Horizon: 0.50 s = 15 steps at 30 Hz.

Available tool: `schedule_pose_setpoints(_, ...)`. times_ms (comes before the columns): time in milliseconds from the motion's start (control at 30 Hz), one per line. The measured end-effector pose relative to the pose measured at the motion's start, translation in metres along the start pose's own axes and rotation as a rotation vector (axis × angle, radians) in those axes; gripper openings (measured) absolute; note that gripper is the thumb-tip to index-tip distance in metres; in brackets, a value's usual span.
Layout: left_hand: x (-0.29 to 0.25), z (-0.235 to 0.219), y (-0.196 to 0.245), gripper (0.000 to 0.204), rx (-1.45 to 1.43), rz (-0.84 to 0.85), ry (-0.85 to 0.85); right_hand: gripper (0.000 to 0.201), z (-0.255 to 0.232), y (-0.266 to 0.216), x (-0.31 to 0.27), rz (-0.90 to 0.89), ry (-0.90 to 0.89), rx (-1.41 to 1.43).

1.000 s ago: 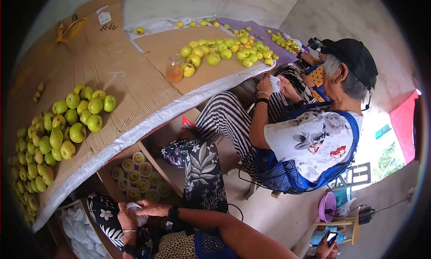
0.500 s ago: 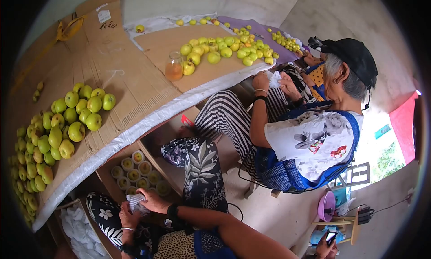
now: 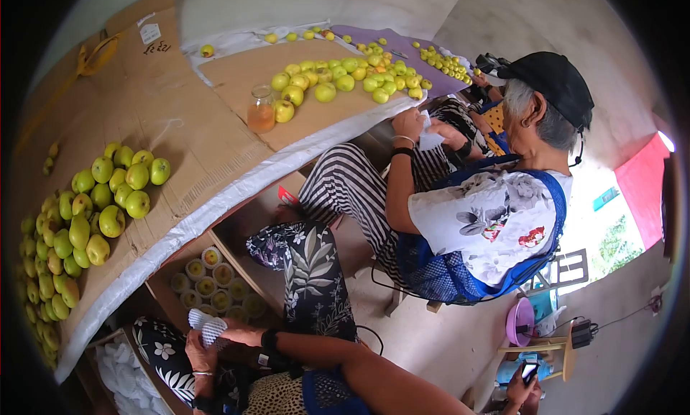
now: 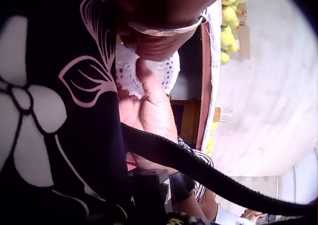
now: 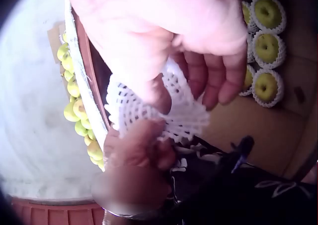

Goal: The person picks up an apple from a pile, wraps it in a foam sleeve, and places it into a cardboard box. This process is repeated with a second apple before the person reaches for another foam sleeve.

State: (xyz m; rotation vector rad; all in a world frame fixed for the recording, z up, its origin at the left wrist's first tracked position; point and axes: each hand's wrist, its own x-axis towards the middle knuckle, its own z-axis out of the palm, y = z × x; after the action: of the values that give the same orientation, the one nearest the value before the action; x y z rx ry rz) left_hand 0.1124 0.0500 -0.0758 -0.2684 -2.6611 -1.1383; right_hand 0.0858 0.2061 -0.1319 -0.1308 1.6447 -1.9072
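Both hands hold one white foam net sleeve (image 3: 208,327) over the lap, beside a box of wrapped fruit. My left hand (image 3: 200,353), with a bracelet at its wrist, pinches one side of it. My right hand (image 3: 243,334) grips the opposite side, its thumb reaching into the net in the right wrist view. There the sleeve (image 5: 144,108) spreads in a fan shape between the fingers, and no fruit shows inside it. In the left wrist view the netting (image 4: 171,73) appears between the two hands.
Green-yellow apples (image 3: 79,231) lie piled on the cardboard-covered table (image 3: 208,156). A cardboard box (image 3: 162,289) beneath its edge holds sleeved apples. Loose white sleeves (image 3: 122,375) fill a box at lower left. A glass jar (image 3: 261,113) stands farther along; another person (image 3: 496,213) sits to the right.
The sleeve went from bunched in the hands to opened out and raised between them. My right hand first lifted, then lowered. The head view has shifted slightly, moving the scene leftward.
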Motion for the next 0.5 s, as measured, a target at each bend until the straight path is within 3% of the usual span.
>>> schedule_pose_setpoints(100,0.008,-0.012,0.015,0.031,0.035,-0.217,-0.211,0.040,-0.006,-0.015,-0.006,0.032,0.021,-0.161)
schedule_pose_setpoints(133,0.007,-0.005,0.020,0.038,-0.010,-0.319,-0.192,0.040,-0.004,-0.017,-0.009,-0.030,0.034,-0.050)
schedule_pose_setpoints(167,0.013,-0.014,0.031,0.043,0.017,-0.395,-0.401,0.040,0.001,-0.051,-0.023,0.015,0.092,-0.115)
schedule_pose_setpoints(200,0.015,-0.018,0.042,0.045,0.074,-0.313,-0.429,0.039,0.004,-0.064,-0.029,0.049,0.096,-0.079)
schedule_pose_setpoints(233,0.021,-0.025,0.052,0.050,0.053,-0.479,-0.656,0.037,0.000,-0.038,-0.019,0.124,0.114,-0.188)
schedule_pose_setpoints(267,0.012,-0.028,0.046,0.048,-0.019,-0.413,-0.616,0.033,-0.004,-0.023,-0.012,0.068,0.159,-0.241)
schedule_pose_setpoints(300,0.009,-0.023,0.037,0.046,-0.104,-0.315,-0.579,0.032,-0.005,-0.029,-0.013,-0.102,0.223,-0.335)
schedule_pose_setpoints(367,0.005,-0.021,0.034,0.043,-0.433,-0.371,-0.538,0.030,-0.017,-0.006,-0.002,-0.070,0.296,-0.451)
schedule_pose_setpoints(400,0.002,-0.018,0.025,0.034,-0.568,-0.389,-0.535,0.031,-0.012,-0.032,-0.012,-0.001,0.321,-0.414)
schedule_pose_setpoints(433,-0.001,-0.017,0.022,0.037,-0.578,-0.485,-0.459,0.032,-0.006,-0.061,-0.022,0.065,0.345,-0.380)
schedule_pose_setpoints(500,-0.001,-0.010,0.014,0.039,-0.724,-0.469,-0.120,0.025,-0.008,-0.035,-0.010,-0.015,0.338,-0.107)
